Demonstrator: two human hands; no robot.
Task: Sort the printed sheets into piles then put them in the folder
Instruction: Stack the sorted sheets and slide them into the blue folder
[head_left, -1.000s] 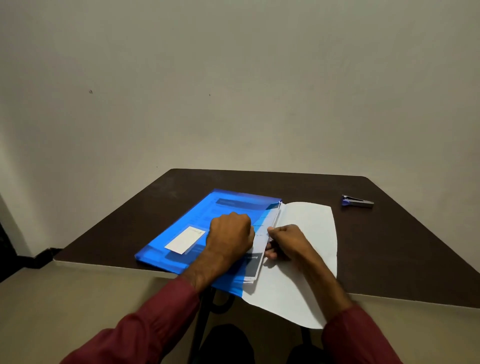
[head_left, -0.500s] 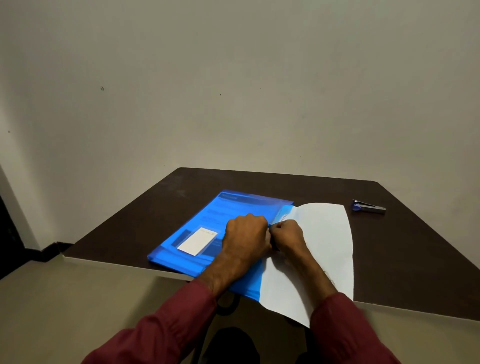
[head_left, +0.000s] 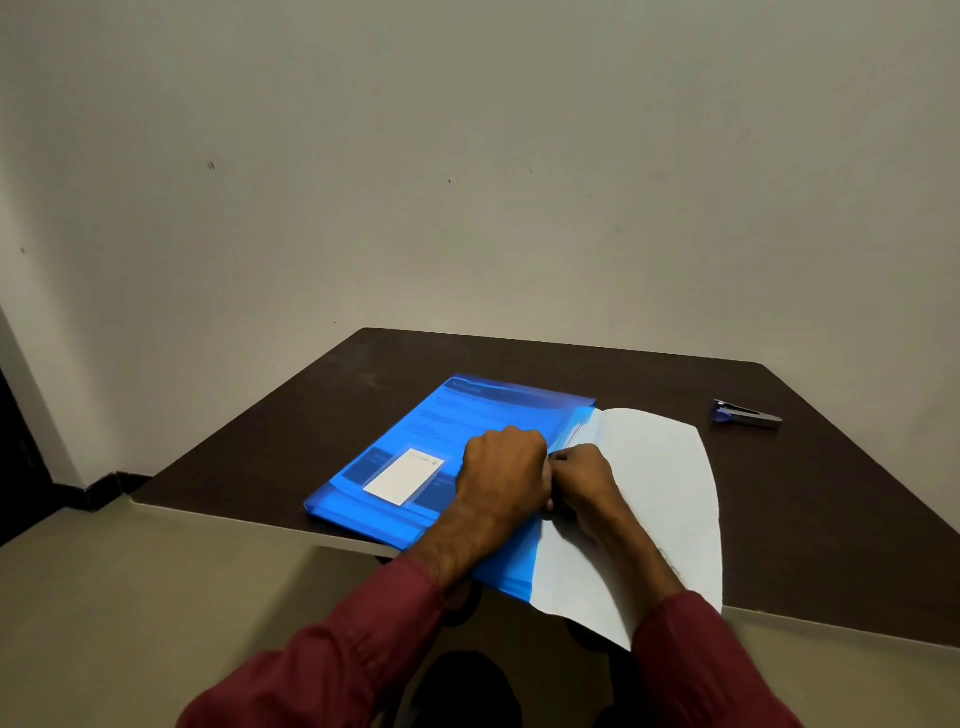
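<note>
Folder (head_left: 441, 431) edge partly behind left grip (head_left: 504, 470)

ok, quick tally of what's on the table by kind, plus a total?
folder: 1
white sheet: 1 visible
stapler: 1
Total: 3

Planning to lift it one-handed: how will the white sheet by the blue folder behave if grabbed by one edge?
Probably floppy: the white sheet looks thin, its right edge curves, and its near corner hangs past the table edge. Likely light, so a push could slide or buckle it. Lifted by one edge, it would probably droop.
</note>
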